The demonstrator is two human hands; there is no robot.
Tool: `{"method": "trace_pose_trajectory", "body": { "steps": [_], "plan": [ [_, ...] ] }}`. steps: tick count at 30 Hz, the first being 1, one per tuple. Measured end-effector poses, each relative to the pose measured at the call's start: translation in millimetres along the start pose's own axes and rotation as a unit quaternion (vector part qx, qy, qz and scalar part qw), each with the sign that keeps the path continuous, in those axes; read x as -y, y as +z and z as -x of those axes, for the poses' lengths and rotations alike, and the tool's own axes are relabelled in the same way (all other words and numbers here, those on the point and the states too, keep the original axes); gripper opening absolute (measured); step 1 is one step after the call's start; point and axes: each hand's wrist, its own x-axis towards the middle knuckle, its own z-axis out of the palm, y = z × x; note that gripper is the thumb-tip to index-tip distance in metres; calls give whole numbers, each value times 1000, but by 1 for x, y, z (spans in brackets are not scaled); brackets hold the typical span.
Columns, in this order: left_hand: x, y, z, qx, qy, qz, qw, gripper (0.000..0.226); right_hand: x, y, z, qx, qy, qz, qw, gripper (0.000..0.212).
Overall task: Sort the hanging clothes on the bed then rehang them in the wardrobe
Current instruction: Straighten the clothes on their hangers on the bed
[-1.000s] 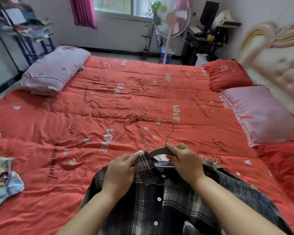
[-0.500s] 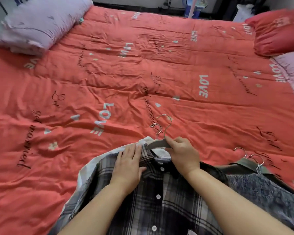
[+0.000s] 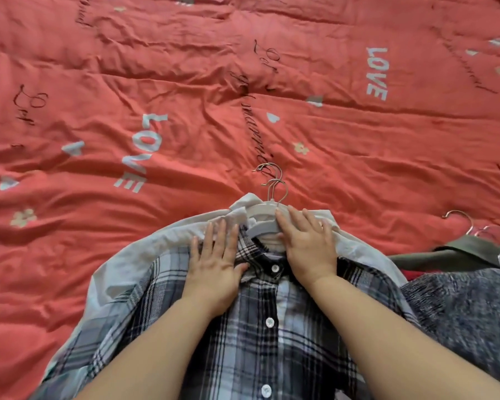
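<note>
On the bed a shirt is spread, soft, light and limp, best lifted by its stiff hanger. It is pressed by the left hand, fingers straight; the hanger is covered by the right hand, likewise uncurled

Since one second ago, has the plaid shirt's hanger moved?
Yes. The hanger came down leftward; its hook now overlaps the white shirt's hook, earlier apart on its left.

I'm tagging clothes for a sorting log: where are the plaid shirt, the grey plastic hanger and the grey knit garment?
plaid shirt [image 3: 272, 350]: head view, on the button placket.
grey plastic hanger [image 3: 263, 227]: head view, on its arm beside the fingertips.
grey knit garment [image 3: 459, 313]: head view, on its body.
</note>
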Motion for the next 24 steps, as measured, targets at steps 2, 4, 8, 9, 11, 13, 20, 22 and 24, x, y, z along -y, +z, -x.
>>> {"method": "trace_pose_trajectory", "body": {
  "steps": [2, 4, 8, 9, 11, 13, 20, 22, 24],
  "plan": [
    [0, -6, -1, 21, -2, 5, 1000, 72, -1, -5, -3, 66, 10, -11, 998, 45],
    [-2, -16, 0, 50, 1, 11, 999, 75, 1, -17, 0, 83, 7, -5, 997, 46],
    [-10, -50, 12, 88, 2, -2, 996, 78, 5, -57, 37, 66, 13, -47, 997, 45],
    [-14, -58, 19, 75, 0, -1, 997, 78, 2, -66, 55, 57, 17, -63, 996, 46],
    [-27, -75, 39, 34, 6, 1, 999, 76, -6, -89, 93, 33, 32, -88, 995, 45],
    [-47, -89, 63, 4, 48, -6, 999, 73, -18, -116, 130, 25, 54, -81, 995, 43],
    [-154, -135, 127, -42, 220, 13, 974, 60, -80, -212, 223, 9, 149, -42, 988, 41],
    [-183, -138, 138, -46, 261, 10, 964, 56, -106, -224, 238, 7, 174, -36, 984, 40],
    [-209, -136, 142, -49, 282, 11, 958, 52, -135, -229, 248, 4, 198, -34, 980, 39]
  ]
}}
